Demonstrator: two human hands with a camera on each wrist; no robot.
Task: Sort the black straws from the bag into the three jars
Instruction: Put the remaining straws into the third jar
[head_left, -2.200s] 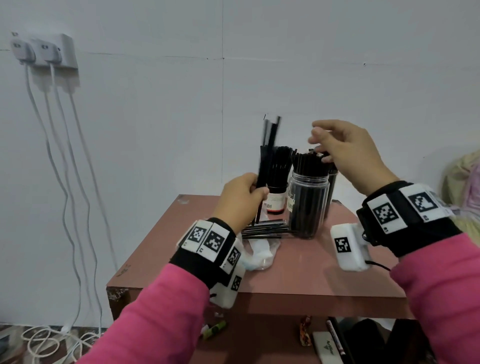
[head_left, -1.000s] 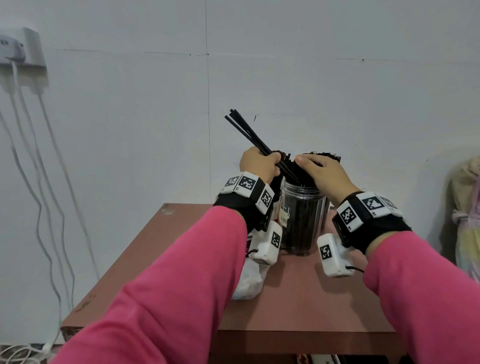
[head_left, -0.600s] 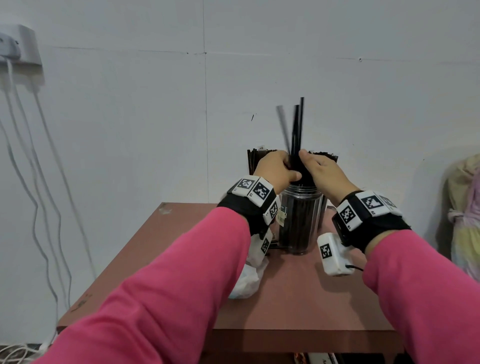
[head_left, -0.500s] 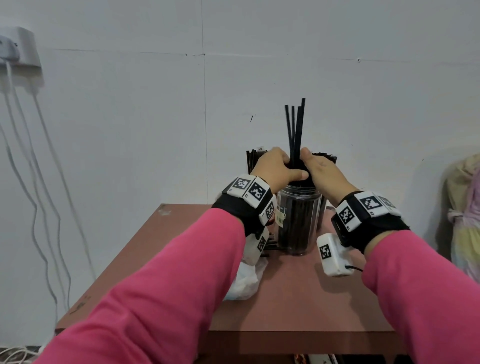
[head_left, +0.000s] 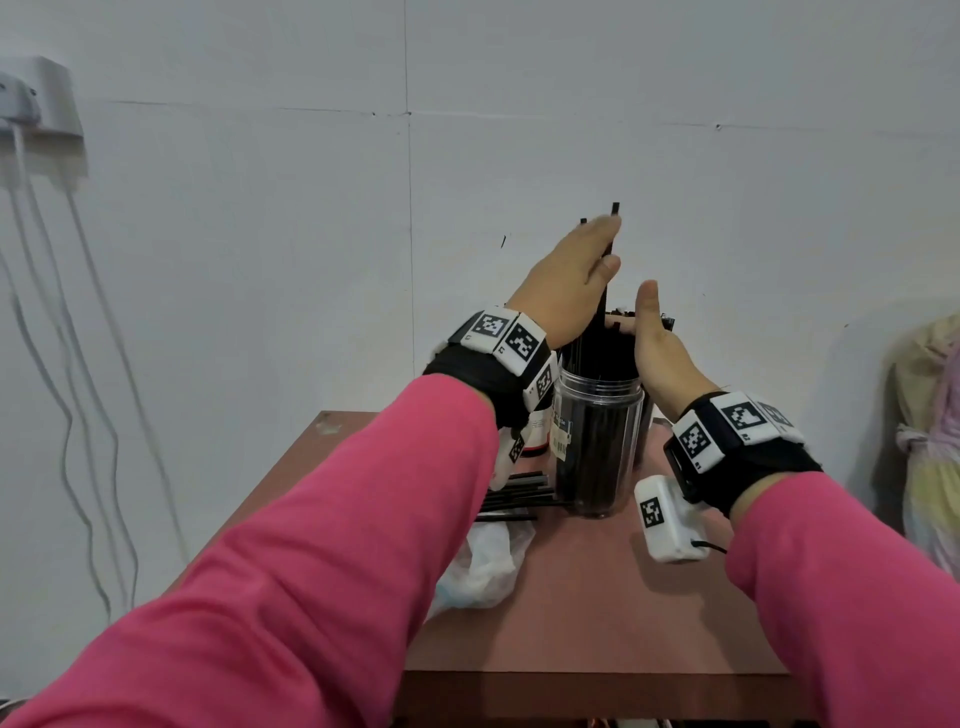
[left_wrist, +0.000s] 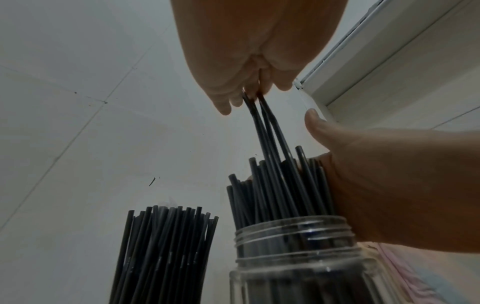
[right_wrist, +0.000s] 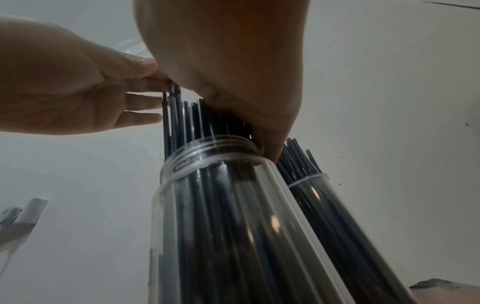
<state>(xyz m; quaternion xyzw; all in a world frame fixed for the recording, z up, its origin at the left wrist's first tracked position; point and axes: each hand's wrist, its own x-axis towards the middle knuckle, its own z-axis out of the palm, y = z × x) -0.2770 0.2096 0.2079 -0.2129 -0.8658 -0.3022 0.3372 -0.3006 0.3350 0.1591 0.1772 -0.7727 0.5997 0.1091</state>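
Note:
A clear front jar (head_left: 597, 447) on the brown table (head_left: 597, 623) is packed with black straws (left_wrist: 272, 195). My left hand (head_left: 605, 244) is raised above it and pinches a few straws (left_wrist: 265, 123) near their top ends, between thumb and straight fingers; their lower ends stand in the jar. The right hand (head_left: 641, 317) lies open, palm flat against the right side of the bundle above the rim (right_wrist: 210, 148). A second filled jar (right_wrist: 324, 205) stands behind on the right, a third with a red label (head_left: 535, 431) behind my left wrist. Loose straws (head_left: 514, 493) lie beside the white bag (head_left: 483, 561).
The jars stand near the table's far edge, close to the white wall. A socket with chargers (head_left: 36, 119) and hanging cables is on the wall at the left. Pale cloth (head_left: 930, 415) hangs at the right edge.
My left hand has slid from the jar's rim up the upright straws to near their tops. The right hand has opened, thumb now pointing up.

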